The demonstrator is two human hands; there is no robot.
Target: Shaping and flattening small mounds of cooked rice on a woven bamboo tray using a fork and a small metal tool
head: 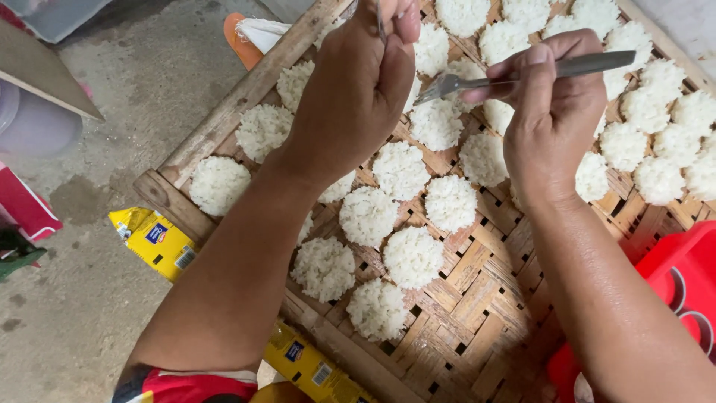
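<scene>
Right hand (556, 123) pinches fork (514, 75), handle running up-right, tines aimed left toward left hand (358, 82). Left fingers curled shut round small metal piece, hardly visible. Fork hovers over rice cakes (436, 123) on woven tray (477, 298); tines nearly touching left hand.

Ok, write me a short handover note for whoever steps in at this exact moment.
Right hand holds a metal fork, tines pointing toward the left hand.
Left hand is closed over the woven bamboo tray; something thin shows at its fingers, too hidden to name.
Done: many round white rice cakes lie in rows on the tray, from the far end to mid-tray.
Left: the tray's near right part is bare weave.
A red tub sits at the right, yellow packets under the tray's edge.
</scene>
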